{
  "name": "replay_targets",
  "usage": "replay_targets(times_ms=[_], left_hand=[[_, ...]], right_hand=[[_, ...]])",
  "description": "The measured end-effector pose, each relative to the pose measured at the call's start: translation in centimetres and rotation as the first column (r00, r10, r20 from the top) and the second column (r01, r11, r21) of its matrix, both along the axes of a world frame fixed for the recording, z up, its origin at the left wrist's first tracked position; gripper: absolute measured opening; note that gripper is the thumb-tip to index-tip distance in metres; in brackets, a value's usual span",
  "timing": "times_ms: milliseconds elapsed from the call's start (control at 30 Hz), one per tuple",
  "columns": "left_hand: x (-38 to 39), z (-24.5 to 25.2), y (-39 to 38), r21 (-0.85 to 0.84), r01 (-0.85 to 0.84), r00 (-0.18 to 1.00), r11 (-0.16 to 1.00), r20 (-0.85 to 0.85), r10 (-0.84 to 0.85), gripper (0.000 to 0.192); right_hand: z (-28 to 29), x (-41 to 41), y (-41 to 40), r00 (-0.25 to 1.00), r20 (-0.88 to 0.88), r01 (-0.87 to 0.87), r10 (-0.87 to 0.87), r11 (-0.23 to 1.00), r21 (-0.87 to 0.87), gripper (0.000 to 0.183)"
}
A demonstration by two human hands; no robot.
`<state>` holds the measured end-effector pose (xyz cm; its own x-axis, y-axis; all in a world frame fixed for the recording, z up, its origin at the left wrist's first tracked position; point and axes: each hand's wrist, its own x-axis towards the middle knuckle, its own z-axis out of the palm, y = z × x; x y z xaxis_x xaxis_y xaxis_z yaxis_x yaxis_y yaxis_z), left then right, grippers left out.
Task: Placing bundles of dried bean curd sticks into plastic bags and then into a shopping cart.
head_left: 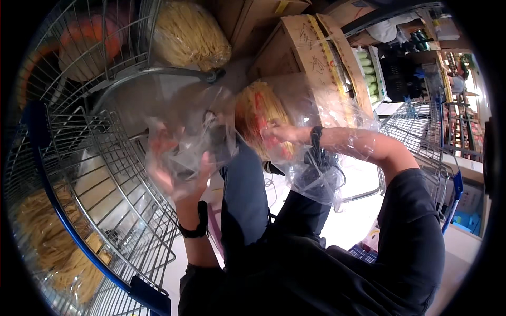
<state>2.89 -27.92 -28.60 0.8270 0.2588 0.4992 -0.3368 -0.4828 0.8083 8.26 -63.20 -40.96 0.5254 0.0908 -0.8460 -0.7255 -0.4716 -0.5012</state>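
Note:
My left hand (pixel 174 162) is blurred, its fingers spread behind or inside a thin clear plastic bag (pixel 197 146). Film over the fingers hides whether they pinch it. My right hand (pixel 280 132) has its fingers curled at the red-marked side of a bundle of yellow noodle-like strips (pixel 272 106). The bundle stands just beyond my knees. Clear plastic film (pixel 312 181) hangs around this bundle and drapes over my right wrist and forearm; I cannot tell whether it is the same bag.
A wire shopping cart (pixel 118 173) on the left holds more yellow strips (pixel 63 245). Another bagged bundle (pixel 189 35) lies beyond the cart's edge. A taped cardboard box (pixel 304 55) stands ahead, near green vegetables (pixel 369 73). A second cart (pixel 419 130) is to the right.

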Motion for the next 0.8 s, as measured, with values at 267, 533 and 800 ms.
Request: replay_targets(times_ms=[267, 533, 800], left_hand=[[-0.4, -0.2, -0.5, -0.027, 0.061, 0.997, 0.998, -0.055, -0.062, 0.095], [-0.9, -3.0, -0.1, -0.099, 0.018, 0.999, 0.995, -0.032, -0.021, 0.099], [-1.9, -4.6, -1.5, -0.189, 0.029, 0.977, 0.982, -0.202, -0.068, 0.100]], right_hand=[[-2.0, -1.1, -1.5, 0.998, 0.057, -0.015, 0.006, 0.988, 0.157, 0.013], [-6.8, 0.2, -3.5, 0.882, 0.470, -0.120, 0.028, 0.979, 0.167, 0.034], [-3.4, 1.0, -0.9, 0.872, 0.247, -0.162, 0.423, 0.726, -0.668, 0.106]])
